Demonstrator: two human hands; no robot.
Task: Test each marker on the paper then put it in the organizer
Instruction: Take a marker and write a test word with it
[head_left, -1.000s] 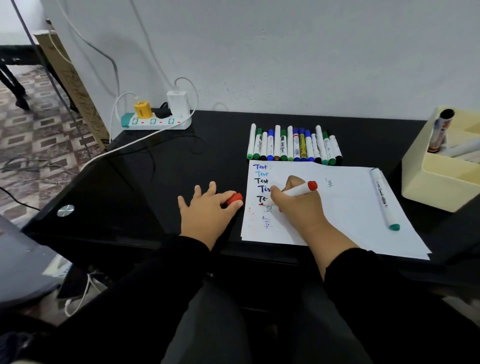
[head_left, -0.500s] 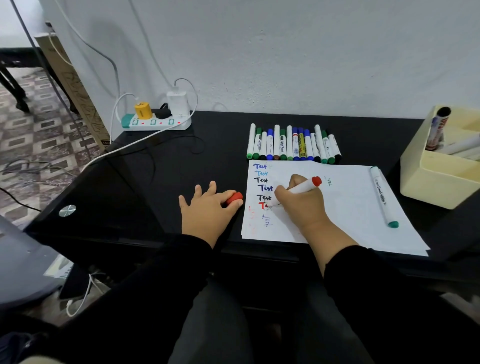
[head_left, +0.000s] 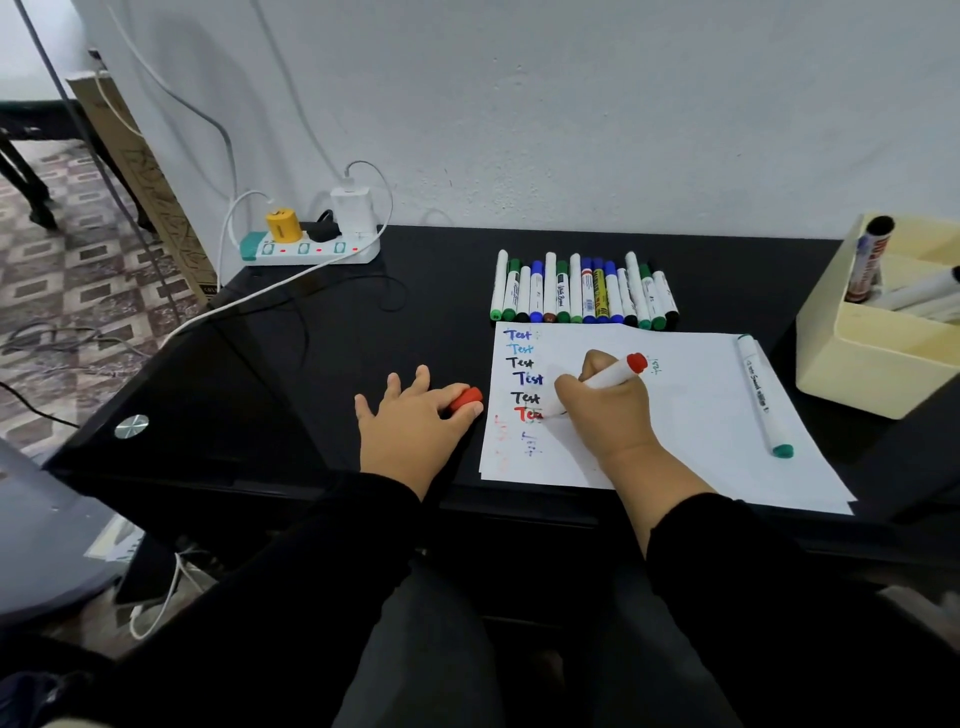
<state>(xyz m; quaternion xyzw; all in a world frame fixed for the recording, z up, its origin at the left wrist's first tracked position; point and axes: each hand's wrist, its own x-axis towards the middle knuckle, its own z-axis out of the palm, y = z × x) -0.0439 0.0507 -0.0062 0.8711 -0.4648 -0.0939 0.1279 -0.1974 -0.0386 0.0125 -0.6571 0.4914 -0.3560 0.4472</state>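
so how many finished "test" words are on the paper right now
5 finished, stacked down the paper's left edge: blue, light blue, black, dark blue, black. A sixth, red, is partly written; the right hand may hide some.

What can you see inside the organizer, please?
The organizer holds one upright marker with a black cap, and a few white markers lying slanted. Its wall and the frame edge hide their lower ends and anything else.
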